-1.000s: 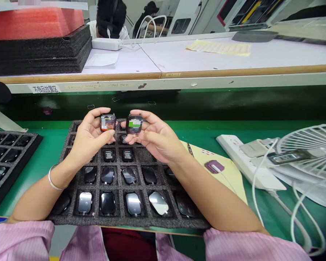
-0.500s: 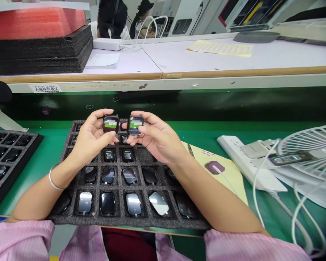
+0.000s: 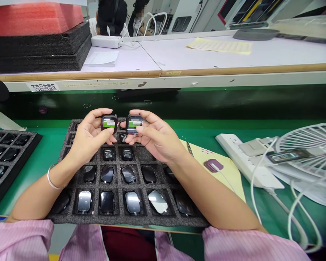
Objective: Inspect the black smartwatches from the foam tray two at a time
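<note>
My left hand (image 3: 91,136) grips a square black smartwatch body (image 3: 109,123) by its edges, thumb at the lower right. In my right hand (image 3: 154,136) is a second smartwatch body (image 3: 134,124), with the thumb across its lower corner. Both screens face me, lit with a green band and pale text. The two are held side by side, slightly apart, above the far part of a dark foam tray (image 3: 116,221). Several strapless watch bodies lie in the tray's compartments, such as a black one (image 3: 107,201); two near the middle show white text. My hands hide some compartments.
Another foam tray (image 3: 29,145) of watches lies at the left. To the right are a yellow sheet (image 3: 232,174) with a purple charger (image 3: 213,165), a white power strip (image 3: 250,170), loose cables and a white fan (image 3: 312,141). A shelf edge (image 3: 206,69) runs across behind.
Both hands still hold the watches in nearly the same pose. The whole view has shifted slightly, so things appear a little further left and up.
</note>
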Demonstrator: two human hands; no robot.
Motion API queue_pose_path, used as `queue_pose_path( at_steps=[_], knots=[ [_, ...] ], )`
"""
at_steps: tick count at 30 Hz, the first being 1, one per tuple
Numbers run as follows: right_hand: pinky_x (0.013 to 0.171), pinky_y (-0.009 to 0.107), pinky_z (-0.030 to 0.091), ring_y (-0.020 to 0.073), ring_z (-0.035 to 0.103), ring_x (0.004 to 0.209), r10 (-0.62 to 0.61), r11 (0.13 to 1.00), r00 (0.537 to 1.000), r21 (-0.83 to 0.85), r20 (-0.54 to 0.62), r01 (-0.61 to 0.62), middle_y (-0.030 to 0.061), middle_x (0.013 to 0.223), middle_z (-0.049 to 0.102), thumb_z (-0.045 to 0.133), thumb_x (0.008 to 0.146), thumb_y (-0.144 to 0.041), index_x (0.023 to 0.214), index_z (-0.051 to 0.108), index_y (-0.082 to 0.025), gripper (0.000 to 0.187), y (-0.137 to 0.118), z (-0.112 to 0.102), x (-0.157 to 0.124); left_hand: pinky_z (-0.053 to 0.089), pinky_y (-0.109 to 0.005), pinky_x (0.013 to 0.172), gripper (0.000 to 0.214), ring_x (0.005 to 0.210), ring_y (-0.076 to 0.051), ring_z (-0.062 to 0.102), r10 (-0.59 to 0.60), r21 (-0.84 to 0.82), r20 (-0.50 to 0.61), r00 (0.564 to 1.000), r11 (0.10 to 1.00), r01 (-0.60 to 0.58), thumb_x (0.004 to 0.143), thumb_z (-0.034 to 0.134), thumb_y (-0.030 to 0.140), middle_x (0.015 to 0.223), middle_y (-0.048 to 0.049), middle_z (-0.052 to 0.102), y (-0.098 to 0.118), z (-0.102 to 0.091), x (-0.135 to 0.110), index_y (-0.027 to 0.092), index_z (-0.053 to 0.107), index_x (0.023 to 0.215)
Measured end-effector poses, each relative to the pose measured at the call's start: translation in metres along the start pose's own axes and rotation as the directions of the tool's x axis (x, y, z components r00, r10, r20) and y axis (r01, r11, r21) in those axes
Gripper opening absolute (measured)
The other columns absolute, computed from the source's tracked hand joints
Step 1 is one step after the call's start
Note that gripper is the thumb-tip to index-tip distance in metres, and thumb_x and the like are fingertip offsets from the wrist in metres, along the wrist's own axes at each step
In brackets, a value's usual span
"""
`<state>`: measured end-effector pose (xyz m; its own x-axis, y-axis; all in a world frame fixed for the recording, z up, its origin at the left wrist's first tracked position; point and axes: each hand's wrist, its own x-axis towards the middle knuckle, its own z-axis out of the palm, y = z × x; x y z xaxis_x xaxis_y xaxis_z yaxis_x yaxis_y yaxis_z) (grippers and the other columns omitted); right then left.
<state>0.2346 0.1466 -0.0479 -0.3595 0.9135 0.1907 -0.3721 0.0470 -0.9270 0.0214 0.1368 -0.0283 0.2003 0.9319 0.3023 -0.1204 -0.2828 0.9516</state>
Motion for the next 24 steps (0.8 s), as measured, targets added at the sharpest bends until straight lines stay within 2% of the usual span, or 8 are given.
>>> queue_pose_path(
  at_steps=[5, 12, 16, 21, 24],
  knots=[
    [0.073, 0.035, 0.066, 0.0171, 0.076, 0.073, 0.001, 1.0, 1.0, 0.004, 0.01, -0.001, 0.0041, 0.111, 0.08, 0.082, 0.082, -0.026, 0.125, 0.062, -0.025, 0.048, 0.001, 0.0, 0.0, 0.064, -0.023, 0.062, 0.05, 0.063, -0.011, 0.072, -0.012, -0.008, 0.027, 1.0, 1.0, 0.013, 0.083, 0.084, 0.028, 0.096, -0.0013, 0.076, 0.0, 0.0, -0.001, 0.021, 0.058, 0.126],
    [0.062, 0.029, 0.062, 0.0153, 0.073, 0.065, -0.003, 1.0, 1.0, -0.002, -0.014, 0.003, 0.0037, 0.101, 0.081, 0.089, 0.085, -0.041, 0.12, 0.064, -0.023, 0.046, 0.002, 0.001, 0.0, 0.064, -0.023, 0.059, 0.043, 0.058, -0.012, 0.072, -0.043, -0.006, 0.015, 0.999, 0.999, 0.043, 0.088, 0.083, 0.036, 0.089, -0.0004, 0.076, 0.001, 0.001, -0.002, 0.021, 0.062, 0.122],
    [0.063, 0.03, 0.063, 0.0156, 0.073, 0.066, -0.015, 1.0, 1.0, -0.011, -0.025, 0.015, 0.0038, 0.102, 0.08, 0.088, 0.084, -0.04, 0.12, 0.063, -0.023, 0.047, 0.002, 0.0, 0.0, 0.065, -0.025, 0.062, 0.047, 0.061, -0.013, 0.073, -0.023, 0.009, 0.038, 0.999, 1.0, 0.023, 0.088, 0.084, 0.039, 0.096, -0.0029, 0.078, 0.0, -0.001, -0.002, 0.021, 0.062, 0.125],
    [0.066, 0.032, 0.064, 0.0162, 0.073, 0.067, -0.018, 1.0, 0.999, -0.009, -0.035, 0.018, 0.0038, 0.105, 0.081, 0.086, 0.08, -0.034, 0.12, 0.063, -0.024, 0.047, 0.003, 0.002, 0.003, 0.066, -0.026, 0.064, 0.045, 0.064, -0.014, 0.074, -0.019, -0.001, 0.053, 0.998, 1.0, 0.019, 0.088, 0.082, 0.032, 0.098, -0.0027, 0.078, -0.001, -0.001, -0.003, 0.022, 0.061, 0.126],
    [0.067, 0.035, 0.065, 0.0182, 0.074, 0.069, -0.01, 1.0, 0.999, -0.011, -0.044, 0.01, 0.0042, 0.105, 0.08, 0.086, 0.083, -0.043, 0.118, 0.063, -0.025, 0.045, -0.011, 0.005, -0.005, 0.065, -0.025, 0.062, 0.045, 0.063, -0.014, 0.074, -0.036, -0.026, 0.05, 0.998, 0.999, 0.037, 0.086, 0.08, 0.028, 0.094, -0.0012, 0.076, 0.0, -0.001, -0.001, 0.02, 0.061, 0.125]
  ],
)
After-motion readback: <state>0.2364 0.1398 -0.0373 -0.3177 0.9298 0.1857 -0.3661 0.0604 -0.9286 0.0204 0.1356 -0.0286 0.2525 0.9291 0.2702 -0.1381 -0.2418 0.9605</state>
